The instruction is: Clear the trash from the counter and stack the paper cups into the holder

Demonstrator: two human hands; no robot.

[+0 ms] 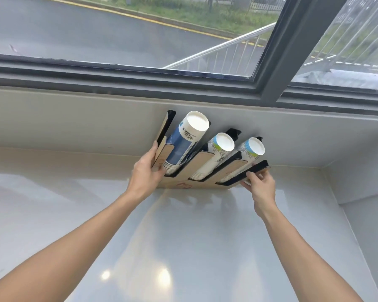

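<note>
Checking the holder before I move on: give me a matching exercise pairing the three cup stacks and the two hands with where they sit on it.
Things:
1. blue cup stack
2. green-banded cup stack
3. teal-banded cup stack
4. left hand
5. right hand

Places on the cup holder:
a. middle slot
b. grips the right edge
c. leftmost slot
d. grips the left edge
e. rightmost slot

Pairs: 1-c, 2-a, 3-e, 4-d, 5-b
</note>
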